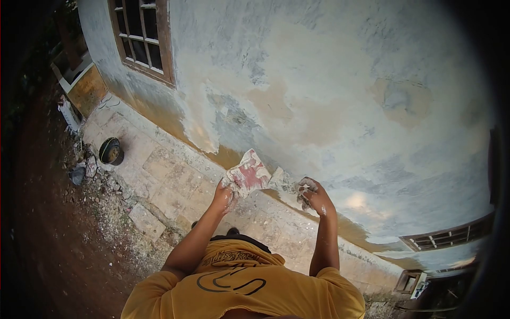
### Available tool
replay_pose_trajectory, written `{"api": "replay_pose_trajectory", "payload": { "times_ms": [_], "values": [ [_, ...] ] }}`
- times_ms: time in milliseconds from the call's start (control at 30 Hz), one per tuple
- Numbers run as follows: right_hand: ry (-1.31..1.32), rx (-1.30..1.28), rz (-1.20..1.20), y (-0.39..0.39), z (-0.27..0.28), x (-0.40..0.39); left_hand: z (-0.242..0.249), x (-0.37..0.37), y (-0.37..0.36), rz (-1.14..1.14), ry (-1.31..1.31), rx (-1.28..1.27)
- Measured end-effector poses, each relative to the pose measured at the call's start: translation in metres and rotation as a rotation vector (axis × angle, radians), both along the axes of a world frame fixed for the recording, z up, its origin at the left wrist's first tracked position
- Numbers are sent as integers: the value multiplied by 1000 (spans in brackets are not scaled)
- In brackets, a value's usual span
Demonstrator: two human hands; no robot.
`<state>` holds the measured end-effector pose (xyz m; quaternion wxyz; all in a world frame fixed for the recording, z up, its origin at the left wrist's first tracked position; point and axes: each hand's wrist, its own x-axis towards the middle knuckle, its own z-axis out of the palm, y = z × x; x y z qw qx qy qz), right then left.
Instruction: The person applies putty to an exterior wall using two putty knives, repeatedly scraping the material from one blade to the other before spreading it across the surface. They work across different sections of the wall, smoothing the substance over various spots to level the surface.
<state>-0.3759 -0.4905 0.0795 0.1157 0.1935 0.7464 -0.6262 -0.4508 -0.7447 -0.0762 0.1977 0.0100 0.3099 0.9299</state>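
Holding a red board (pixel 249 174), smeared with pale putty (pixel 251 158), by its lower left edge in the left hand (pixel 227 196), with fingers (pixel 227 184) closed on it. Gripping a scraper (pixel 280 179) in the right hand (pixel 314 197), with putty-coated fingers (pixel 304 187) curled in around its mostly hidden handle. Pointing the blade leftward at the board's right edge; impossible to tell whether touching or just beside. Holding both out in front of the body, above the walkway (pixel 170 173) and near the foot of the patchy wall (pixel 329 80). Wearing a yellow shirt (pixel 297 290). Farther left, a black bucket (pixel 119 155) on the walkway beside rubble (pixel 114 196), and, higher up, a paned window (pixel 142 40) in the wall.
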Motion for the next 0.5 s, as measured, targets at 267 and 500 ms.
{"api": "replay_pose_trajectory", "payload": {
  "times_ms": [267, 500],
  "values": [
    [696, 902, 62, -40, -10, 12, 19, 5, 1, 180, -93, 14],
    [667, 1106, 20, -99, -55, 29, 5, 14, 19, 269, 15, -88]
  ]
}}
